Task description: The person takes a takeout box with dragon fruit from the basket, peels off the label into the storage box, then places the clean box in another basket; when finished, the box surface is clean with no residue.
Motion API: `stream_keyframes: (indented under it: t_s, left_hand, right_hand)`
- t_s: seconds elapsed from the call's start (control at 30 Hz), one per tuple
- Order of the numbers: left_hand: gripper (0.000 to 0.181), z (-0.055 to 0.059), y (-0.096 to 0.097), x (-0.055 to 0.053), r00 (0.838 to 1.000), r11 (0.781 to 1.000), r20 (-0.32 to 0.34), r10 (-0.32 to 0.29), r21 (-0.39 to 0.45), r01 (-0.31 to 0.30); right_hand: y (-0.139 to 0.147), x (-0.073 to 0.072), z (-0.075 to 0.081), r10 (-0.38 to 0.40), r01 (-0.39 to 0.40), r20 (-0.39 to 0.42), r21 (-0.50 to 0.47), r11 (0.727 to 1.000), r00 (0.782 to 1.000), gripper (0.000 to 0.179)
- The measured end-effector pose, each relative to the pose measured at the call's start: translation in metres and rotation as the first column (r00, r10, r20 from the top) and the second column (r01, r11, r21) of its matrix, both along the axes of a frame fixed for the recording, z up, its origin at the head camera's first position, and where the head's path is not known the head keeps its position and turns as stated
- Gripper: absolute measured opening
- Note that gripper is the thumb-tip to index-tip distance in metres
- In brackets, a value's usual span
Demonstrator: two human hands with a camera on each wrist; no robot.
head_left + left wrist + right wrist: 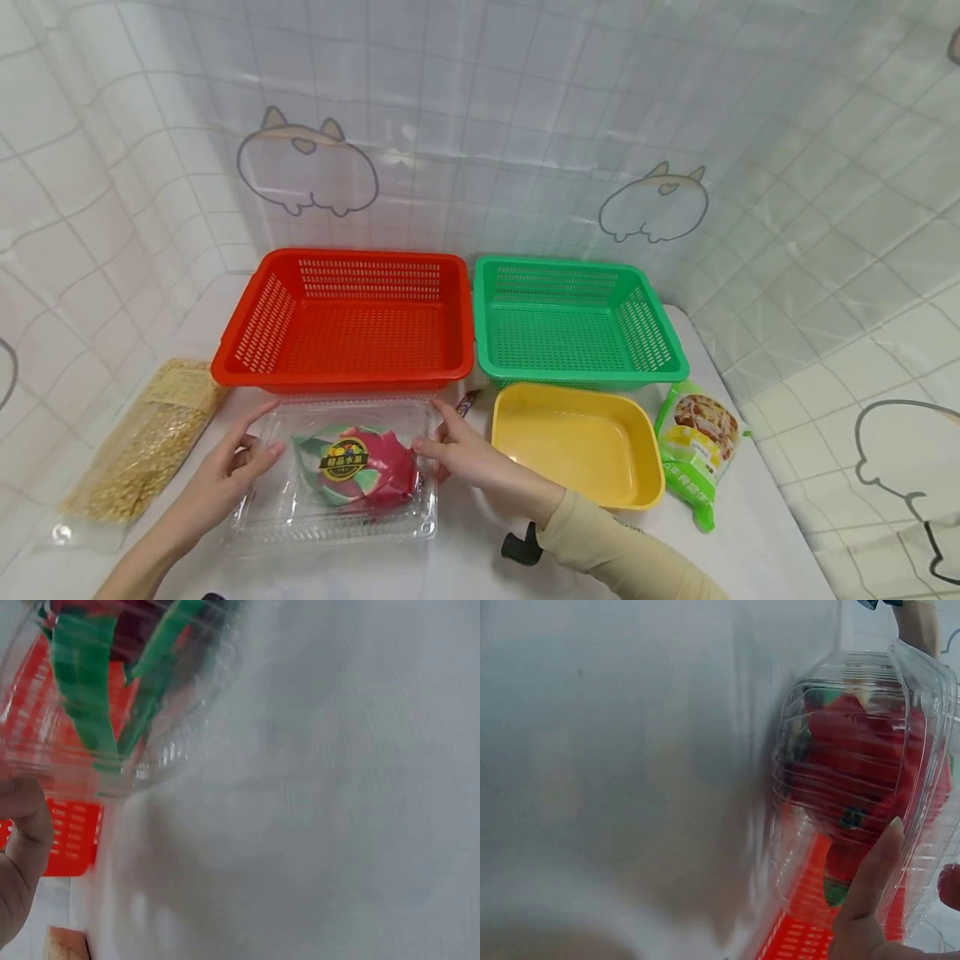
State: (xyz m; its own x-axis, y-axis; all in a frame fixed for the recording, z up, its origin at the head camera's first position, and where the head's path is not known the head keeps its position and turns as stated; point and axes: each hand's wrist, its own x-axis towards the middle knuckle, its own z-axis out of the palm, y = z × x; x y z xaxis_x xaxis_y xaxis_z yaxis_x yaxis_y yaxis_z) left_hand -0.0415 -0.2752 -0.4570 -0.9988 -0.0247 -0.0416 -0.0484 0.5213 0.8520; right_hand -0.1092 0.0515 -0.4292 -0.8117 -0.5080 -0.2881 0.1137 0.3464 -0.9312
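Holds clear plastic box (330, 530) just in front of red basket (360, 333). With left hand (227, 460) and right hand (463, 442), pinches opposite sides, with fingers and thumbs closed on box edges. Shows through lid pink-and-green fruit (378, 471). Has green basket (558, 335) right of red basket.

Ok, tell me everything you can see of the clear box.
The clear box is a see-through, shiny, rectangular container, apparently thin plastic, with ribbed walls and a flanged rim. Its lid looks shut and carries a round black-and-gold label with a dark band of characters. Inside is a red-and-green, dragon-fruit-like item. It sits roughly level, in front of the red basket. The left hand and right hand hold opposite sides; whether it is slightly lifted is unclear.
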Motion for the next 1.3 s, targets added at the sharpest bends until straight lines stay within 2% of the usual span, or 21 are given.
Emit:
stream_keyframes:
  t_s: [0.13, 0.4, 0.57, 0.63, 0.7, 0.8, 0.87, 0.97, 1.1, 1.17, 1.3]
  left_hand:
    - [0.066, 0.000, 0.000, -0.001, 1.000, 0.999, 0.017, -0.007, -0.031, 0.007]
    - [0.066, -0.002, 0.001, -0.010, 1.000, 0.996, 0.010, -0.017, -0.092, 0.018]
    - [0.067, -0.002, 0.003, -0.015, 1.000, 0.995, 0.004, -0.018, -0.094, 0.018]
    - [0.067, -0.001, 0.003, -0.015, 1.000, 0.996, -0.004, -0.022, -0.082, 0.021]
    - [0.066, -0.001, 0.003, -0.016, 0.999, 0.997, -0.020, -0.024, -0.073, 0.023]
    - [0.065, -0.002, 0.005, -0.017, 0.999, 0.998, -0.041, -0.027, -0.064, 0.024]
    - [0.065, -0.001, 0.006, -0.018, 0.999, 0.998, -0.042, -0.026, -0.058, 0.024]
    - [0.066, 0.000, 0.007, -0.020, 0.999, 0.999, -0.026, -0.023, -0.049, 0.022]
    - [0.067, -0.002, 0.008, -0.020, 1.000, 0.999, -0.003, -0.025, -0.021, 0.025]
    - [0.067, -0.003, 0.008, -0.019, 1.000, 1.000, 0.005, -0.029, 0.001, 0.029]
    - [0.067, -0.004, 0.007, -0.019, 0.999, 0.999, 0.018, -0.027, 0.026, 0.026]
  right_hand:
    - [0.000, -0.003, -0.001, 0.028, -0.028, -0.004, -0.019, 0.999, 1.000, 0.077]
    - [0.001, -0.010, -0.001, 0.047, -0.045, -0.086, 0.031, 0.999, 0.995, 0.073]
    - [0.006, -0.009, 0.008, 0.082, -0.056, -0.168, 0.157, 0.986, 0.982, 0.071]
    - [0.008, -0.008, 0.014, 0.096, -0.044, -0.224, 0.227, 0.973, 0.970, 0.072]
    - [0.010, -0.006, 0.020, 0.107, -0.022, -0.302, 0.271, 0.962, 0.947, 0.068]
    - [0.007, -0.004, 0.030, 0.116, 0.015, -0.415, 0.300, 0.954, 0.902, 0.055]
    - [0.001, -0.003, 0.036, 0.130, 0.005, -0.455, 0.285, 0.959, 0.881, 0.042]
    - [-0.013, -0.003, 0.041, 0.195, -0.082, -0.456, 0.255, 0.963, 0.869, 0.034]
    - [-0.035, -0.008, 0.040, 0.306, -0.201, -0.429, 0.272, 0.941, 0.850, 0.035]
    - [-0.044, -0.011, 0.037, 0.322, -0.214, -0.406, 0.289, 0.933, 0.855, 0.035]
    - [-0.054, -0.015, 0.033, 0.310, -0.207, -0.357, 0.299, 0.932, 0.881, 0.031]
